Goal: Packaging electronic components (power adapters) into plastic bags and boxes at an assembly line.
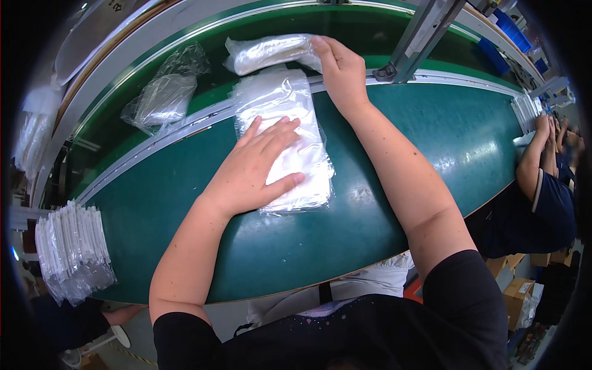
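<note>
A stack of clear plastic bags (302,157) lies on the green table in front of me, its far end reaching over the metal rail. My left hand (253,163) rests flat on this stack, fingers spread. Beyond the stack, my right hand (341,68) grips the right end of a bundled clear plastic bag (271,50), thumb and fingers closed on it. That bundle lies over the green conveyor belt. Whether anything is inside it, I cannot tell.
Another crumpled clear bag (165,102) lies on the belt (216,61) at the left. Wrapped white packs (73,246) stand in a row at the table's left end. A metal post (425,37) rises behind the rail. At the far right, a co-worker's arms (536,148) reach toward white packs (525,114).
</note>
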### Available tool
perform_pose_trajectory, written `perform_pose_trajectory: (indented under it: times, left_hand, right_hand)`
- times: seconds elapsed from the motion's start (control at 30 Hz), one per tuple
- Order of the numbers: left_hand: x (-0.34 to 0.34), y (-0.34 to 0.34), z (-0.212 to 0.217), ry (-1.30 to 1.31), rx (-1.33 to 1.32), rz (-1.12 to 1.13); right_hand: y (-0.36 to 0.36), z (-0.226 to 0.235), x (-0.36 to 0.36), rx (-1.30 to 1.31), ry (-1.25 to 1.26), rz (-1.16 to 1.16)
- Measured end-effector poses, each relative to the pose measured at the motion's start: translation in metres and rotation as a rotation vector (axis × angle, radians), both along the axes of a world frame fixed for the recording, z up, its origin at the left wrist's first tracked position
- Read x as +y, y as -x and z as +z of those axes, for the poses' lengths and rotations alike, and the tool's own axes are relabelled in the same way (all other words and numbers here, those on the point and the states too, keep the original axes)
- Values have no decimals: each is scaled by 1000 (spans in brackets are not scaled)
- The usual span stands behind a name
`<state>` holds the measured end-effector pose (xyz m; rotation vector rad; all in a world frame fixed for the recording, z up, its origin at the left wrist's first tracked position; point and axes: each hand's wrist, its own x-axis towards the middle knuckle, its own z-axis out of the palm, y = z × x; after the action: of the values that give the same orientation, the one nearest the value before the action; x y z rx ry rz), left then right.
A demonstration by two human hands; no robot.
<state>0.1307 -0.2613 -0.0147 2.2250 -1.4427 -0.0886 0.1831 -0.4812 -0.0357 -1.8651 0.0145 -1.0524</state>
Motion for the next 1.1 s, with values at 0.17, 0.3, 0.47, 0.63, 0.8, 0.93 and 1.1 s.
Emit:
perform_pose_trajectory:
  times: [0.17, 0.3, 0.47, 0.63, 0.8, 0.93, 1.1]
  left_hand:
    - [1, -3, 2, -83, -111, -54]
    - [1, -6, 3, -86, -118, -75]
    - [2, -6, 2, -101, -148, -104]
    - [7, -1, -1, -99, -165, -98]
    - [5, 9, 1, -56, -156, -69]
    - [13, 14, 7, 79, -132, -25]
    - [30, 12, 2, 437, -227, 157]
  right_hand:
    - [6, 9, 15, 29, 281, -68]
    - [9, 13, 15, 1, 211, -97]
    - [20, 5, 14, -58, 452, 12]
    - [33, -2, 13, -25, 654, 7]
    - [51, -6, 8, 60, 735, -25]
    - [64, -1, 6, -39, 461, -138]
    - [75, -10, -2, -39, 118, -246]
